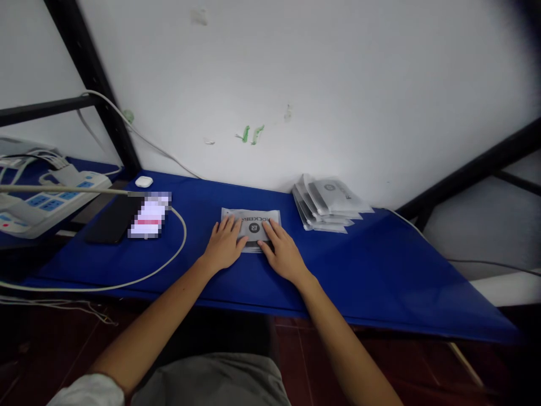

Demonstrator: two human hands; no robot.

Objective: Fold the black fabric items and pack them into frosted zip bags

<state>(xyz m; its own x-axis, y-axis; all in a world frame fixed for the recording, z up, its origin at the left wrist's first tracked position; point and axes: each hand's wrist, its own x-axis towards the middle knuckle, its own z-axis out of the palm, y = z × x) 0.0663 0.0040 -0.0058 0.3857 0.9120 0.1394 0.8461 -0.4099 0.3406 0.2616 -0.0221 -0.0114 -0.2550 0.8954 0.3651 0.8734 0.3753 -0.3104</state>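
Both hands lie flat and open on one packet [252, 225]: left hand [224, 245], right hand [282, 255]. A pile of packets [327, 206] waits nearby on the bench [380, 270].

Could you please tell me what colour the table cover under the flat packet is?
The table cover is deep blue, shown best in the head view.
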